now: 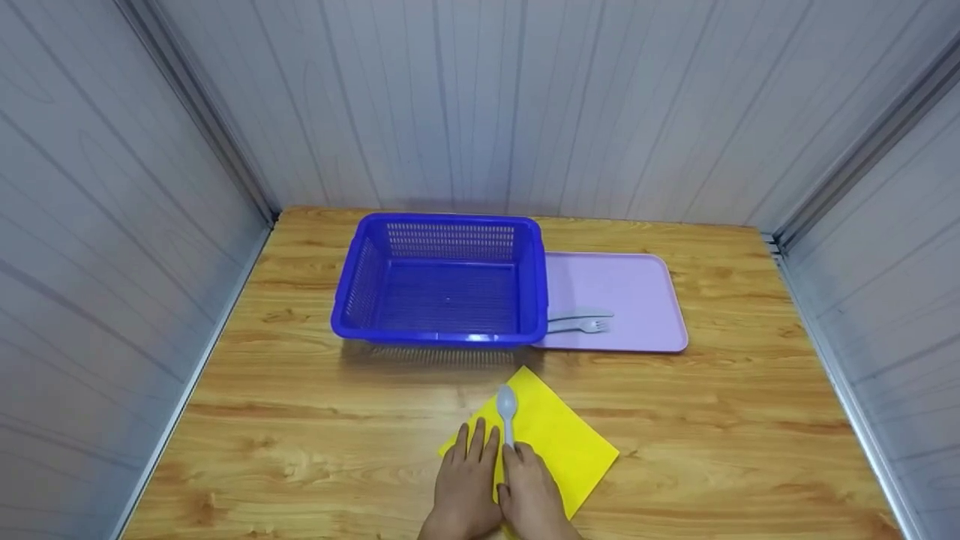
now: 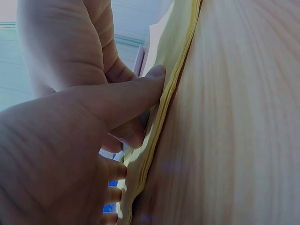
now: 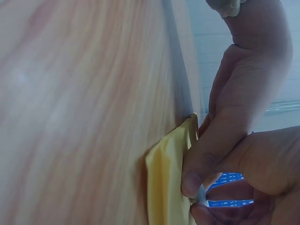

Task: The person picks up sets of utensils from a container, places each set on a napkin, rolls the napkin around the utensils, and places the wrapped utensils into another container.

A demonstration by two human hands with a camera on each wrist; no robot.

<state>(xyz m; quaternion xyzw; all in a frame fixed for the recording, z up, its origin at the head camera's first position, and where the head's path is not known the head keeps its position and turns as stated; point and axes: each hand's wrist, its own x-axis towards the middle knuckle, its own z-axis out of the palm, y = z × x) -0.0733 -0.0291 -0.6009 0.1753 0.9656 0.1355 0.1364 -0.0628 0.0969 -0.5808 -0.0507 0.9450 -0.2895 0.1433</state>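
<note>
A yellow napkin (image 1: pixel 562 439), folded in several layers, lies at an angle on the wooden table. On it rests a pale grey plastic spoon (image 1: pixel 507 405), bowl pointing away from me. My right hand (image 1: pixel 532 491) grips the spoon's handle with curled fingers. Close beside it, my left hand (image 1: pixel 466 486) lies flat over the napkin's left part, its fingers straight. In the left wrist view the thumb of my left hand (image 2: pixel 51 140) touches the napkin's layered edge (image 2: pixel 161 108). The right wrist view shows the spoon's handle (image 3: pixel 200 196) partly hidden by fingers.
Beyond the napkin stands a blue plastic basket (image 1: pixel 442 337) with slotted sides. A pink tray (image 1: pixel 637 292) sits at its right, partly behind it. A plastic fork (image 1: pixel 592 326) and a plastic knife (image 1: pixel 592 313) lie on the tray. Pale panel walls (image 1: pixel 480 112) enclose the table (image 1: pixel 720 450).
</note>
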